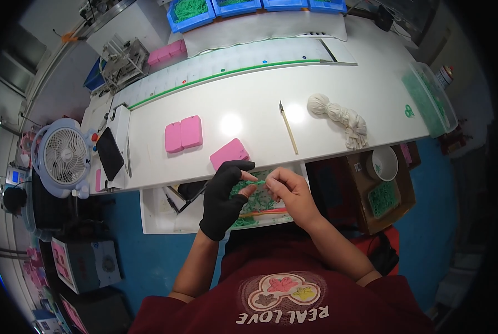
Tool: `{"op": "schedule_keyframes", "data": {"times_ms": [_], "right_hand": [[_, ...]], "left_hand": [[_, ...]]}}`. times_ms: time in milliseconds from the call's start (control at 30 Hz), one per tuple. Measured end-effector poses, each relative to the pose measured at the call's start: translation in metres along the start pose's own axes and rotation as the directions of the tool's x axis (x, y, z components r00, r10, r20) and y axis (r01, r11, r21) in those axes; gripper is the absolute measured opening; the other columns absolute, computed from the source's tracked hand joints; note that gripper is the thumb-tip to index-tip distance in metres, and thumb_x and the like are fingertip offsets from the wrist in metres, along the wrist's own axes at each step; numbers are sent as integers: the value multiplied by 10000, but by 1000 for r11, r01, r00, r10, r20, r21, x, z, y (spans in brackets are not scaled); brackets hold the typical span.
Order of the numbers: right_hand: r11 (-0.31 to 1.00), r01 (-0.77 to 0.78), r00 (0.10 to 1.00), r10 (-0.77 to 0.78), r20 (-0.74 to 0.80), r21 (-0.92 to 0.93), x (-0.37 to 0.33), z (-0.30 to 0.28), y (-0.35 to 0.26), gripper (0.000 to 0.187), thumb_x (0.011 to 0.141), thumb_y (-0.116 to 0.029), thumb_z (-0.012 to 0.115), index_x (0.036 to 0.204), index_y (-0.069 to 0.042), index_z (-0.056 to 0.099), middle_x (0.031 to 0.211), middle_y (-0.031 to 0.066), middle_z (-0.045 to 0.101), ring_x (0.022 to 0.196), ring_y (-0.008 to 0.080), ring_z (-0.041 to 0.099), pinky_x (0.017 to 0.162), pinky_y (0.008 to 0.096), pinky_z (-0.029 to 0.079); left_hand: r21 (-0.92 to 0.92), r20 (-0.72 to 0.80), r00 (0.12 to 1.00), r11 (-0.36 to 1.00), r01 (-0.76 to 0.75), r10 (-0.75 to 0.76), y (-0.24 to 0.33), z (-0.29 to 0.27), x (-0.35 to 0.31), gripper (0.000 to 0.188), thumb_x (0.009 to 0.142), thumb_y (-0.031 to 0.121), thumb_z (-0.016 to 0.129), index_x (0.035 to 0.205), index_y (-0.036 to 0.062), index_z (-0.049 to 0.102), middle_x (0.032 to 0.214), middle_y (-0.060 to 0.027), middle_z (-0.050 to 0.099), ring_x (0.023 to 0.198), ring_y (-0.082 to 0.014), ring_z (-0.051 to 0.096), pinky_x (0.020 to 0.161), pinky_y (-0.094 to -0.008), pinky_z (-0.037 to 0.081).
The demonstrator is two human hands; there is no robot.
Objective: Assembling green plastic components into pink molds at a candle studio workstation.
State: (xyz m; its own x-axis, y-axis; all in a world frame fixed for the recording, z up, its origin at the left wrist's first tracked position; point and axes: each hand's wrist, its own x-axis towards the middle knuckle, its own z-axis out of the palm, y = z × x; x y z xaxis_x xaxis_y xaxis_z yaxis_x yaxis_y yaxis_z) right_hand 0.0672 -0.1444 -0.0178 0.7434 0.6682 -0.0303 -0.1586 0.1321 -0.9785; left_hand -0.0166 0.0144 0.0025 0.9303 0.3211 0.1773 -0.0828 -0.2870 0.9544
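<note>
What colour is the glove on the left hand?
Black; the glove shows best in the head view.

Both forearms come up from below and angle inward. The left hand, in a black glove baring the thumb and forefinger tips, curls toward the right. The bare right hand meets it closely, thumb and forefinger pinched, wrist nearly straight.
</note>
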Motion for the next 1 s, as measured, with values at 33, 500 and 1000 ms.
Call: {"op": "schedule_keyframes", "data": {"times_ms": [33,500,1000], "right_hand": [[991,-80,997,77,31,106,1,0,2,153,963,-147,561,881,-27,608,733,-35,549,644,33,470,602,204,406],[765,-377,925,284,252,523,5,-3,13,124,979,-169,530,936,-63,578,798,-5,545,703,79,482,632,224,390],[912,269,961,-275,23,-309,2,-3,-18,57,919,-54,600,915,-2,625,780,29,573,625,121,546,578,261,439]], "left_hand": [[-1,-1,1000,1000,1,-1,0,0,0,165,774,-4,700,923,43,650,1088,-103,625,1078,-217,583,925,-332,451],[98,12,999,994,-53,52,3,1,-1,154,775,22,705,917,32,645,1071,-110,630,1022,-242,609,891,-339,467],[7,-4,996,996,90,-90,0,-5,-4,269,779,-18,730,1028,-3,628,1139,-88,580,1070,-171,567,958,-319,445]]}}
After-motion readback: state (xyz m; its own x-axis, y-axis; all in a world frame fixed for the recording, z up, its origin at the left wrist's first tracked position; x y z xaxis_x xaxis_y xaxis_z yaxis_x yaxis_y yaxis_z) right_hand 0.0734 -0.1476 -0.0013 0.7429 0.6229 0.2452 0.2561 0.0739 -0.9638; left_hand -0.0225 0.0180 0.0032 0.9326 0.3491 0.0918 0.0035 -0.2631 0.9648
